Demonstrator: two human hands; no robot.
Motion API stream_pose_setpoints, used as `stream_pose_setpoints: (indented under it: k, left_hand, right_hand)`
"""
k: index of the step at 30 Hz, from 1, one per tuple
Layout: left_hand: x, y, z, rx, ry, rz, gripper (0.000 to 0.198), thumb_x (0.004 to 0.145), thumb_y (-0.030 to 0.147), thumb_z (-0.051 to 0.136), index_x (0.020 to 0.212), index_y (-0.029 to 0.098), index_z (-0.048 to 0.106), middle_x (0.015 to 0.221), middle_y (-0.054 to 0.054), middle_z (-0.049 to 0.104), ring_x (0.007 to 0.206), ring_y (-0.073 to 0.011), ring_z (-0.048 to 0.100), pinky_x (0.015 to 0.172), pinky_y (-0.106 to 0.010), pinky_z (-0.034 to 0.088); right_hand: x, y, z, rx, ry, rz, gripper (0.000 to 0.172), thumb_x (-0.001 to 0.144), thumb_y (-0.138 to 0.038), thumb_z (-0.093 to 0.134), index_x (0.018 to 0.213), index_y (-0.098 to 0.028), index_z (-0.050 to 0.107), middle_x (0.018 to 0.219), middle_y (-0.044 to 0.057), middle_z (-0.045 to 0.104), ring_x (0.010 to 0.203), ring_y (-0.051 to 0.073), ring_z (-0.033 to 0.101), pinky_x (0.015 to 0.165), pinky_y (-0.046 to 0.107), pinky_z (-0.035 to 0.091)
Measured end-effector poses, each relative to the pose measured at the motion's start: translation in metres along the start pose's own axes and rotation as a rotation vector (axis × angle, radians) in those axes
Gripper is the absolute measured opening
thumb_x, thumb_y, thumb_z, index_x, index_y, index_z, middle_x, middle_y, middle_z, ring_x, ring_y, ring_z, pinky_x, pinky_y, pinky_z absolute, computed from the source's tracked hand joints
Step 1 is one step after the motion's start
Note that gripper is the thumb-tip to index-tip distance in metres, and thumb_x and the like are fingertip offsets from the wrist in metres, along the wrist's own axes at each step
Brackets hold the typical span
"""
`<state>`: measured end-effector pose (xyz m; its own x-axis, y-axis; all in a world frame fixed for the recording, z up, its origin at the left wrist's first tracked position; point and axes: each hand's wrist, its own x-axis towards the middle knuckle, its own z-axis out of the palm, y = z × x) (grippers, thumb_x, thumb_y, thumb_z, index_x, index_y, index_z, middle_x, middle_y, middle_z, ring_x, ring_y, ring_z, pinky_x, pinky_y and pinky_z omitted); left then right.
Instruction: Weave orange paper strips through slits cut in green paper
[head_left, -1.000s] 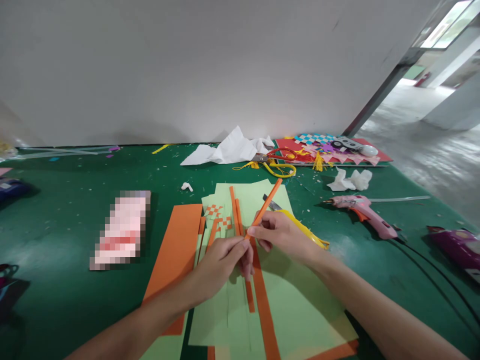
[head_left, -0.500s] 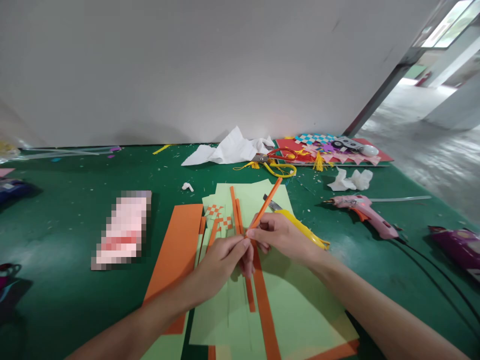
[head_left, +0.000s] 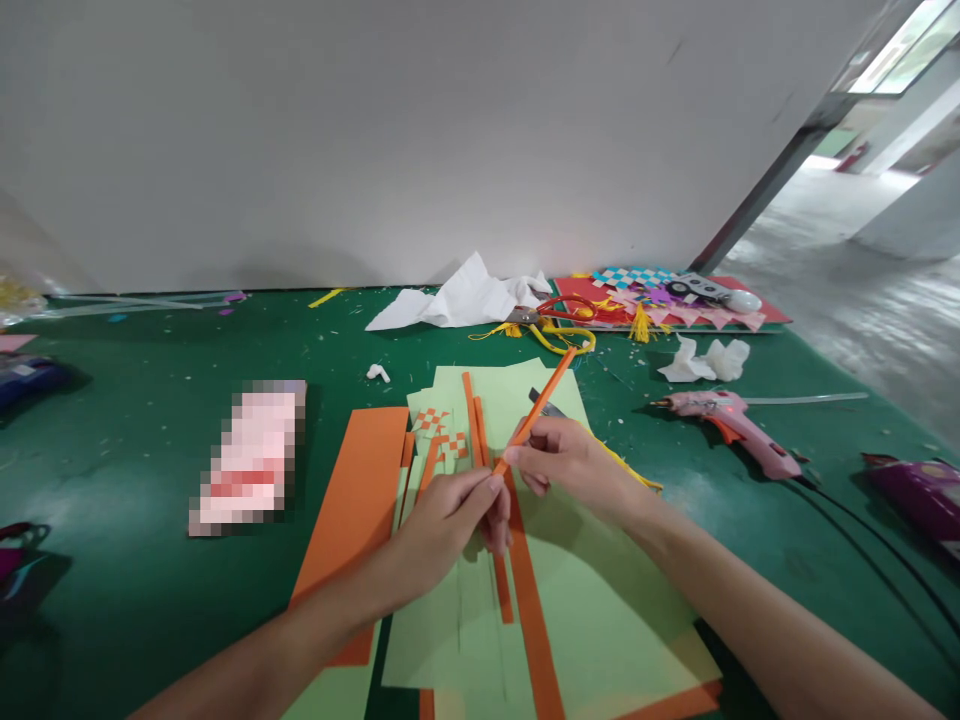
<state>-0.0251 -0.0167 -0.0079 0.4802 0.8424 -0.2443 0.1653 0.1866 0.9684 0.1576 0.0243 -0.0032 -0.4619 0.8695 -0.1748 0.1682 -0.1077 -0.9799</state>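
Both hands hold one narrow orange paper strip (head_left: 551, 388) that slants up to the right above the papers. My left hand (head_left: 465, 505) pinches its lower end between thumb and fingers. Higher up the same strip, my right hand (head_left: 555, 455) grips it with thumb and forefinger. Beneath them lie light green paper sheets (head_left: 615, 610) with more orange strips (head_left: 529, 610) on top. Small orange-and-green woven checkered pieces (head_left: 452, 445) rest just beyond my left hand. A yellow-handled utility knife (head_left: 546, 404) is partly hidden behind my right hand.
A wide orange sheet (head_left: 360, 500) lies left of the green paper, with a blurred-out pink object (head_left: 251, 455) farther left. Scissors (head_left: 559, 325) and white tissue (head_left: 472, 295) sit near the wall. At right are a pink glue gun (head_left: 731, 425), its cord and a purple object (head_left: 919, 490).
My right hand has slid slightly up and right along the orange strip, away from my left hand, which stays at the lower end. More strip shows between them.
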Motion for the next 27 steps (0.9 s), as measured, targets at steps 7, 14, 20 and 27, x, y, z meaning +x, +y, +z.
stream_pose_setpoints:
  k: [7, 14, 20, 27]
  left_hand:
    - [-0.0006, -0.0003, -0.0002, 0.021, -0.003, 0.007, 0.04, 0.1, 0.035, 0.033, 0.071, 0.017, 0.054, 0.061, 0.0, 0.061, 0.061, -0.0135, 0.06, 0.059, -0.024, 0.041]
    - [-0.0001, 0.0009, 0.0004, 0.037, 0.015, -0.018, 0.038, 0.099, 0.036, 0.035, 0.071, 0.017, 0.053, 0.062, 0.0, 0.062, 0.06, -0.0133, 0.06, 0.06, -0.024, 0.041]
    - [0.0009, -0.0007, 0.0002, 0.026, 0.013, -0.014, 0.037, 0.099, 0.038, 0.036, 0.076, 0.017, 0.055, 0.062, 0.0, 0.062, 0.059, -0.0132, 0.06, 0.058, -0.024, 0.041]
    - [-0.0003, -0.0012, 0.0002, 0.05, 0.02, -0.022, 0.036, 0.099, 0.038, 0.035, 0.076, 0.017, 0.055, 0.061, 0.0, 0.062, 0.059, -0.0131, 0.06, 0.057, -0.024, 0.04]
  right_hand:
    - [0.0012, 0.003, -0.0012, 0.032, -0.059, -0.013, 0.024, 0.086, -0.037, 0.061, 0.076, -0.016, 0.06, 0.056, -0.003, 0.052, 0.051, 0.01, 0.049, 0.051, 0.023, 0.037]
    - [-0.0001, 0.0023, 0.0013, -0.035, -0.06, 0.005, 0.03, 0.085, -0.037, 0.062, 0.064, -0.016, 0.058, 0.054, -0.002, 0.053, 0.051, 0.01, 0.05, 0.05, 0.022, 0.038]
    - [-0.0006, 0.0008, 0.0005, -0.053, -0.057, 0.001, 0.028, 0.085, -0.038, 0.061, 0.068, -0.015, 0.061, 0.055, -0.002, 0.053, 0.052, 0.009, 0.049, 0.051, 0.023, 0.038]
    - [0.0003, 0.0021, 0.0002, -0.046, -0.061, -0.004, 0.03, 0.086, -0.039, 0.06, 0.068, -0.016, 0.061, 0.055, -0.002, 0.053, 0.052, 0.01, 0.049, 0.052, 0.023, 0.038]
